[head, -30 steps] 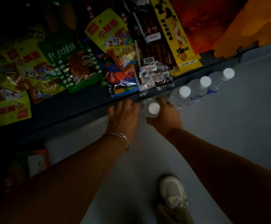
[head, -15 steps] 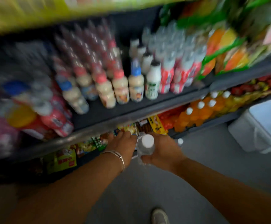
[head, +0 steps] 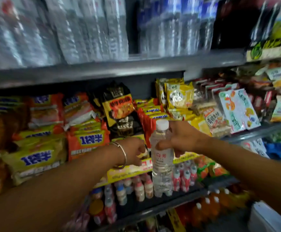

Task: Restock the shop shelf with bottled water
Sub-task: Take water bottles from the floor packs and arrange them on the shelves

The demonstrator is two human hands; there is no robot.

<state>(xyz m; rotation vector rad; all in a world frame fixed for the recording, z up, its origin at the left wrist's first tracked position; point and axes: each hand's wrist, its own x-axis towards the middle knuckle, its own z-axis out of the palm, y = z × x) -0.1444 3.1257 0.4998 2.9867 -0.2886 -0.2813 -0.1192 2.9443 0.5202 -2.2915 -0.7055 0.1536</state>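
Right hand wrapped round the upper body of the clear plastic water bottle with a white screw cap: thumb lying across the near side just above the red-printed label, fingers curled behind and mostly hidden by the bottle. Bottle upright, hanging in the air in front of the shelving, cap above the hand, most of its length below the thumb, base level with the small drinks lower down. Left hand just to the left of the bottle, silver bangle on the wrist, fingers curled in towards the bottle's side; cannot tell whether touching it or holding anything, fingertips blurred.

Behind the hands, a dark metal shelf packed with orange and yellow instant noodle packets, a black and yellow noodle packet standing among them. Below, small white yoghurt drink bottles with pink and blue caps behind a yellow price strip. Lower right, orange juice bottles with white caps. Above, on the grey top shelf, shrink-wrapped packs of clear water bottles, heavily blurred. Far right, green and white snack boxes on the neighbouring shelf.
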